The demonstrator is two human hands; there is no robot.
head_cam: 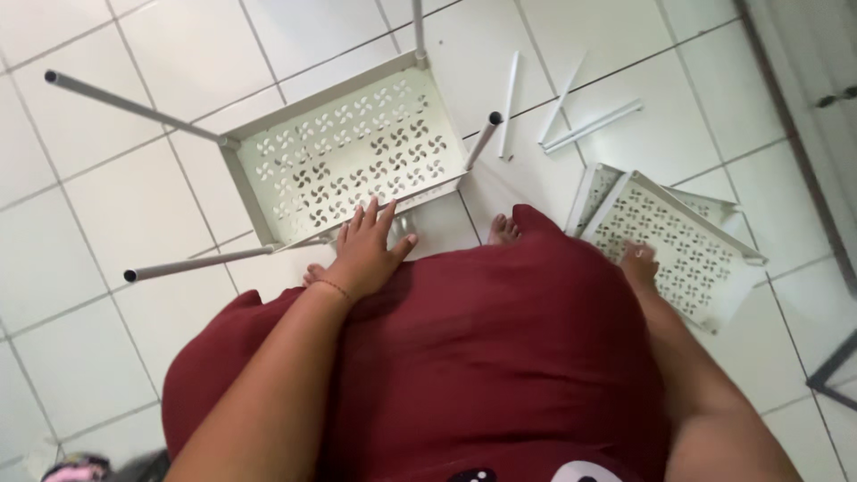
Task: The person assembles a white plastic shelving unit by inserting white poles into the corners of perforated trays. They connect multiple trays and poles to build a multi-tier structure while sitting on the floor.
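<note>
Viewpoint: looking straight down past a dark red garment [500, 357] to a white tiled floor [89, 232] with thin dark grout lines.
Left hand: the left hand [364, 254] lies flat, fingers [370, 214] spread apart, fingertips touching the near rim of the shelf tray; it clamps nothing.
Shelf tray: a pale, matte rectangular shelf tray [348, 152] sits on the floor at centre, its flat panel pierced with rows of small pinwheel-shaped cutouts, with a raised rim all round.
Poles: slim grey round poles [134, 105] with dark open ends rise from its corners, splaying left, near-left, right and far.
Right hand: the right hand [639, 265] rests on the stacked trays, blurred; I cannot tell whether its fingers are closed or apart.
Stacked trays: two more perforated stacked trays [687, 245] lie tilted on the right, overlapping.
Loose rods: white loose rods [571, 112] lie scattered on the far right tiles.
Bare feet: bare feet [503, 230] show just under the garment's hem.
Open room: wide bare tile lies to the left; a wall edge [803, 134] bounds the right.
</note>
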